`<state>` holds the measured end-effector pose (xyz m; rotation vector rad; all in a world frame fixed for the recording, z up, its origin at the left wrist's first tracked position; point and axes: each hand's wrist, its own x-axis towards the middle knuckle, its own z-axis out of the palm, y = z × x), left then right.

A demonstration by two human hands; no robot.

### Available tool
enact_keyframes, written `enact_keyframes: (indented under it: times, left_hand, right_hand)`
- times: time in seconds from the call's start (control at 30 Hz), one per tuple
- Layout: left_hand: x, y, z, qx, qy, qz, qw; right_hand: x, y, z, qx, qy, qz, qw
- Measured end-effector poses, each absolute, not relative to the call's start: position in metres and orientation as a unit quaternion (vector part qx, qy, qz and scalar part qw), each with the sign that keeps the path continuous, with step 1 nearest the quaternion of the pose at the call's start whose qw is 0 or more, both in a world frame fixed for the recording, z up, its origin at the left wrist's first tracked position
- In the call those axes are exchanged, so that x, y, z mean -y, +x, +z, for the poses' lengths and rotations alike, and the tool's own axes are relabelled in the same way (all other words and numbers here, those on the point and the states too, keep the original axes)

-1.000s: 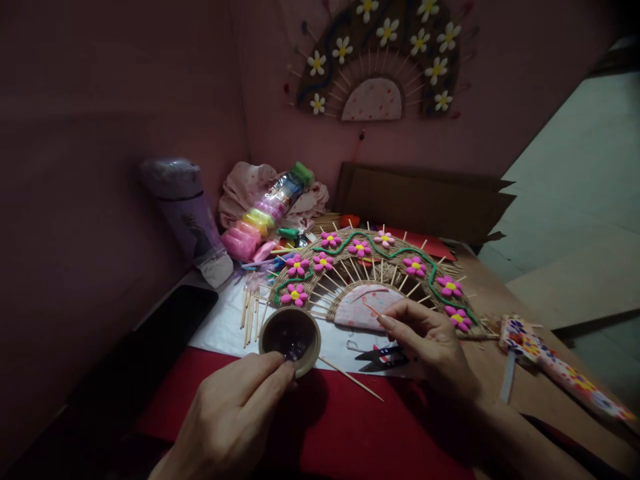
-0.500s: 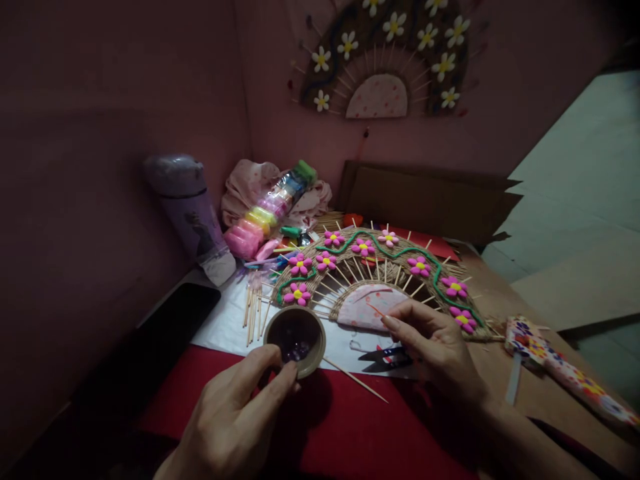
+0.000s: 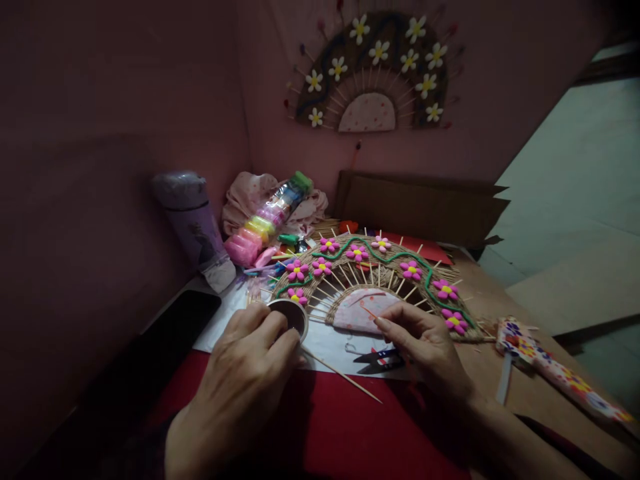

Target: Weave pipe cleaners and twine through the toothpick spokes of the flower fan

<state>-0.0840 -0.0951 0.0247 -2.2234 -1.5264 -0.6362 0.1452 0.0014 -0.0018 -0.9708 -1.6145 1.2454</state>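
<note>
My left hand [image 3: 243, 377] grips a small round cup [image 3: 301, 321] by its rim; the cup is tipped and my fingers cover much of its mouth, so its contents are hidden. Between thumb and fingertips of my right hand [image 3: 425, 340] is a thin orange thread [image 3: 369, 311], its end pointing up to the left. Behind both hands lies a woven twine fan [image 3: 336, 267] with pink clay flowers, a green wavy line and a pale cloth half-circle [image 3: 357, 310]. Black thread snips [image 3: 375, 362] lie below the right fingers. A pointed wooden stick [image 3: 345, 381] rests beside the cup.
At left are a dark phone [image 3: 185, 317] and a purple bottle [image 3: 190, 223]. A pack of coloured clay [image 3: 270, 217] lies on crumpled cloth at the back. Cardboard [image 3: 415, 207] leans against the wall under a hanging fan [image 3: 325, 73]. A flower-patterned glue gun [image 3: 555, 363] is at right.
My left hand has turned over the cup, tilting it and moving it slightly left, so the dark shiny bits inside no longer show. My right hand keeps the thread. The view has shifted slightly.
</note>
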Motion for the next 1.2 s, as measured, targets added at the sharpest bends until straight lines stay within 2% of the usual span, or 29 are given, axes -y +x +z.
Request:
enact_keyframes:
  times: [0.17,0.57,0.97,1.2]
  left_hand:
    - [0.08,-0.079,0.02,0.581,-0.79,-0.139,0.136]
    - [0.072,-0.079,0.028,0.596,-0.796,-0.047,0.092]
    - [0.071,-0.075,0.033,0.623,-0.777,-0.063,0.062]
    - [0.067,-0.077,0.041,0.641,-0.767,-0.013,0.017]
  right_hand:
    - [-0.005,0.146,-0.003,0.662,-0.379,0.477,0.437]
    - [-0.011,0.145,-0.003,0.68,-0.35,0.456,0.456]
    - [-0.013,0.144,-0.002,0.683,-0.334,0.442,0.476]
    - [-0.016,0.145,-0.002,0.672,-0.328,0.456,0.483]
